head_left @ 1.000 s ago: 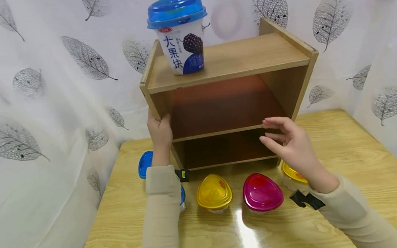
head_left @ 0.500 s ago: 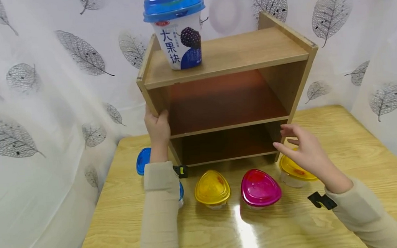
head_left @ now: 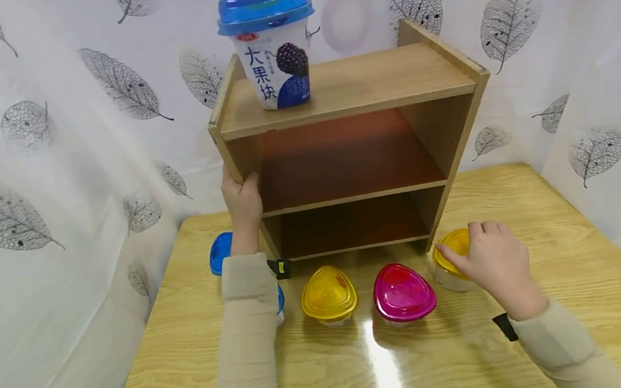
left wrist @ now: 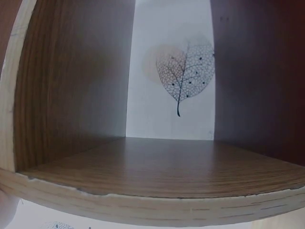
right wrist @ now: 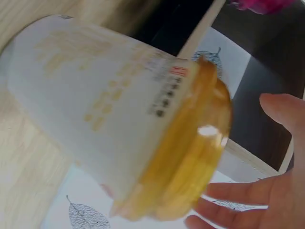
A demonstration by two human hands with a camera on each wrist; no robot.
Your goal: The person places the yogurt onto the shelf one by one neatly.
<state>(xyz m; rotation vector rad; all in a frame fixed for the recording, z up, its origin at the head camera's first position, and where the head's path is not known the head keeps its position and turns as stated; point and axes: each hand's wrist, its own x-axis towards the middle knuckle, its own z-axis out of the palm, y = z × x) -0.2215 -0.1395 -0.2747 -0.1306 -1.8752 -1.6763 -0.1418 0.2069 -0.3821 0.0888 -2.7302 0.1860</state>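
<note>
A white plastic cup with a glossy yellow lid (head_left: 451,250) stands at the right of the head view, just beside the lower right corner of the wooden shelf (head_left: 347,104). The right hand (head_left: 491,262) curls over its lid, fingers spread around the rim in the right wrist view (right wrist: 224,195). The left hand (head_left: 242,199) grips the shelf's left side panel at center left. 1 tall blue-lidded cup (head_left: 270,43) stands on top. The table (head_left: 563,248) is pale grained wood.
</note>
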